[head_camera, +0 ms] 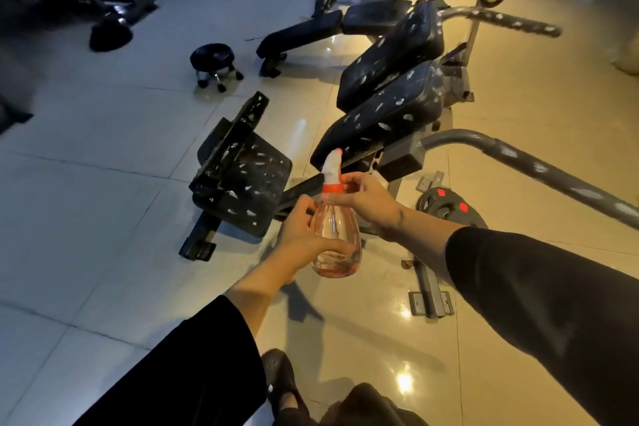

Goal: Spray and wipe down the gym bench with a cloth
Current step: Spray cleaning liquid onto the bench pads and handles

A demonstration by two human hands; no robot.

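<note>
- Left hand (304, 235) fingers wrap the spray bottle (336, 245) belly; right hand (368, 199) fingers curl at its collar
- Risk: slick bottle slips between fingers, spray misses bench pad (383, 121) beyond fingertips

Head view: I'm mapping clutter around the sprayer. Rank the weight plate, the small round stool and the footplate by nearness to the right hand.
1. Weight plate, on the floor just right of the right hand.
2. Footplate, to its left.
3. Round stool, far upper left.
</note>
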